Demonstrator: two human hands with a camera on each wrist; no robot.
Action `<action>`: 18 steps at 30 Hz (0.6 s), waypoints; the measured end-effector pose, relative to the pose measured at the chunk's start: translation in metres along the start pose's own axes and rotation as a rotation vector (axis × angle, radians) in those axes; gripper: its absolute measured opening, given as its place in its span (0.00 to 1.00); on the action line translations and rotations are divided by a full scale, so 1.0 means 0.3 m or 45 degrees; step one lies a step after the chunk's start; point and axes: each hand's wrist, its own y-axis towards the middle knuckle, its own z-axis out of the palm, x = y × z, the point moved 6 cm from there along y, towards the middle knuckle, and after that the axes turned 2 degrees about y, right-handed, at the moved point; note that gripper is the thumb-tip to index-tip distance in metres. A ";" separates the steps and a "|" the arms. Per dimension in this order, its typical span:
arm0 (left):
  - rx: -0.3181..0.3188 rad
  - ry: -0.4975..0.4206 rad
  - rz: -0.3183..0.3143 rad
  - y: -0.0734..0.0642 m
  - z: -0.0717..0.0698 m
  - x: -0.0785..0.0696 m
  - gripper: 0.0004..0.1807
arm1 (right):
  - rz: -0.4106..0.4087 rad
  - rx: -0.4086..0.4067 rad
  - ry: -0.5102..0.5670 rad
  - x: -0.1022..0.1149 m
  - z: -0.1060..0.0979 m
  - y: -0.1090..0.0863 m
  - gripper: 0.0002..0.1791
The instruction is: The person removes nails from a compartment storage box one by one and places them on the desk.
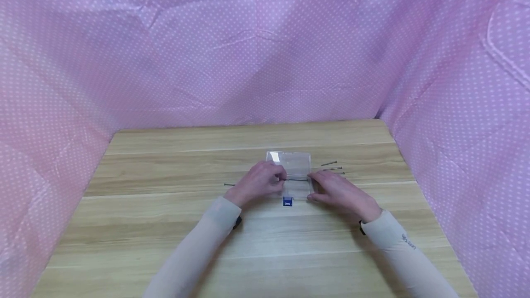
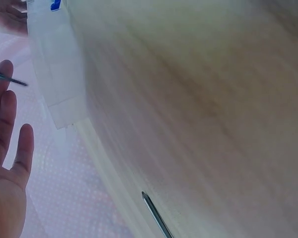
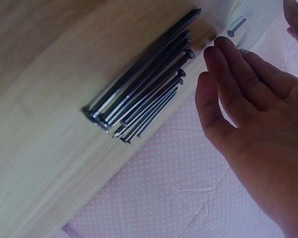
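A clear plastic box (image 1: 298,162) with a blue label (image 1: 287,201) at its near side lies on the table between my hands. Over its left part, my left hand (image 1: 262,179) pinches a thin metal nail (image 2: 12,79) at the fingertips. My right hand (image 1: 337,190) rests against the box's right side, its fingers (image 3: 238,89) fairly straight in the right wrist view. Near those fingertips, a nail (image 3: 237,26) with a flat head shows at the box; whether it is the pinched one I cannot tell.
Several nails (image 3: 139,89) of differing lengths lie side by side on the wooden table (image 1: 165,224), right of the box. A single nail (image 2: 156,215) lies to the left, partly behind my left hand in the head view. Pink dotted cloth (image 1: 256,59) hangs around the table.
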 end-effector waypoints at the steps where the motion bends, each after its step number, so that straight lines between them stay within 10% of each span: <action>1: -0.013 -0.005 0.004 -0.001 -0.003 0.001 0.06 | -0.001 0.000 -0.001 0.001 0.000 0.000 0.31; 18: -0.091 0.069 -0.017 -0.032 -0.066 0.005 0.06 | 0.026 0.020 -0.002 0.006 -0.004 -0.001 0.31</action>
